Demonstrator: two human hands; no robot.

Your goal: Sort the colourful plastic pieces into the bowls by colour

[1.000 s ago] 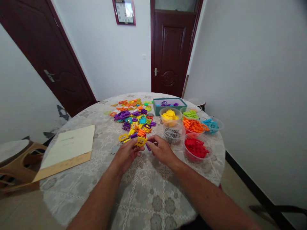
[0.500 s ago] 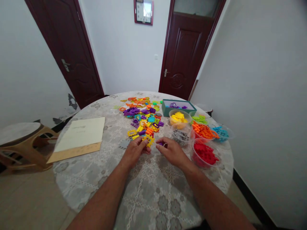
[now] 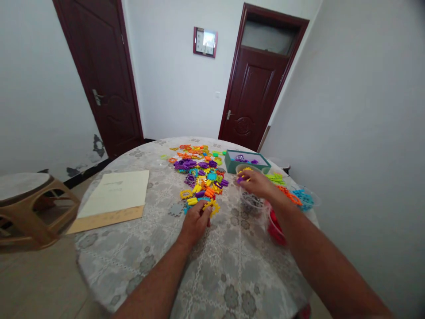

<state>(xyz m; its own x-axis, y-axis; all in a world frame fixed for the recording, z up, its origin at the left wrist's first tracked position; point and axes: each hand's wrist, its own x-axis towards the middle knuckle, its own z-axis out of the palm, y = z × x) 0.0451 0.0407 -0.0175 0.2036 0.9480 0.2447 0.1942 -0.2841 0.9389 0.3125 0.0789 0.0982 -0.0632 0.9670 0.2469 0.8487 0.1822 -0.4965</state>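
Note:
My left hand (image 3: pixel 196 221) is closed on a yellow gear-shaped plastic piece (image 3: pixel 213 207), held low over the near end of a loose pile of coloured plastic pieces (image 3: pixel 201 177). Out to the right, my right hand (image 3: pixel 257 182) pinches a small purple plastic piece (image 3: pixel 239 180) at the near rim of a round tub of yellow pieces (image 3: pixel 245 169). The hand and forearm cover much of that tub. Below the right hand stands a clear tub of grey pieces (image 3: pixel 251 201), partly hidden by the wrist.
A green box (image 3: pixel 247 167) with purple pieces stands behind the tubs. Tubs of red (image 3: pixel 275 228), orange (image 3: pixel 288 195) and blue pieces (image 3: pixel 303 198) sit at the right, with green pieces (image 3: pixel 275 178). Paper on a board (image 3: pixel 114 192) lies left; a stool (image 3: pixel 36 208) stands beyond.
My right hand has moved right and away from me, from beside the left hand to the yellow tub, carrying the purple piece. The left hand keeps the yellow piece. The view has tilted up slightly.

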